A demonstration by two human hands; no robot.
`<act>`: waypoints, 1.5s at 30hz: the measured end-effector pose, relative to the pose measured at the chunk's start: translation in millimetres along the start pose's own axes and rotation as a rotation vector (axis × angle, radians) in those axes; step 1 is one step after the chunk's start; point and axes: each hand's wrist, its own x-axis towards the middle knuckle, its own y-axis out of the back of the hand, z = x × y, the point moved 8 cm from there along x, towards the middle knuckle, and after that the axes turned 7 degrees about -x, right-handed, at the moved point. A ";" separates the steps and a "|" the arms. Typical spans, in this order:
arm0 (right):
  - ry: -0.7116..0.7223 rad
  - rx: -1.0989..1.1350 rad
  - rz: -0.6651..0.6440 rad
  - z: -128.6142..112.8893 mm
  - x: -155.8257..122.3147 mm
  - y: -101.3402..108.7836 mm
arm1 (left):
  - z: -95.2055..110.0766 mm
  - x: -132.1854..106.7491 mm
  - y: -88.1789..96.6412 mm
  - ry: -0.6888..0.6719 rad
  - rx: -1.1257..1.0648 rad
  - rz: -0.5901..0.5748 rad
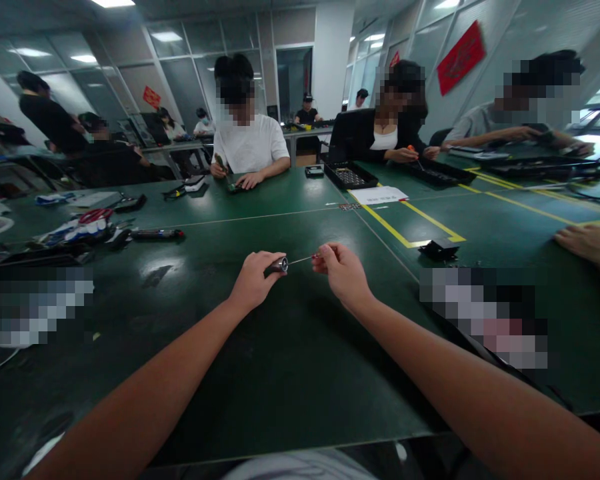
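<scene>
My left hand [251,279] is closed around a small dark cylinder [280,265], whose round silvery end faces right. In my right hand [346,272], thumb and fingers pinch a thin metal rod [300,260] with a reddish bit at the fingertips. Its kind is too small to make out, and the fingers hide its far end. The rod spans the gap between my hands, its left end at or close to the cylinder's silvery face; I cannot tell whether it goes inside. Both hands are above the green table [290,367].
Left lie a black pen-like tool [157,234], red-handled items [96,215] and gloves. Right are a small black block [439,249], a blurred-out device [485,320] and another person's hand [587,243]. Across sit several people, with a black tray [351,176] and white paper [379,195].
</scene>
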 end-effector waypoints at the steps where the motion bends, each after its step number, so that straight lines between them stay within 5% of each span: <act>1: 0.008 -0.014 0.013 -1.2 -0.1 1.4 | 0.0 0.1 -0.4 0.000 0.000 -0.002; 10: 0.129 -0.075 0.101 -19.4 -2.5 16.0 | -2.5 -0.4 -2.5 0.043 0.005 -0.027; 45: 0.290 -0.363 0.065 -46.1 -18.3 8.4 | 3.2 -0.3 -5.6 0.030 0.037 -0.074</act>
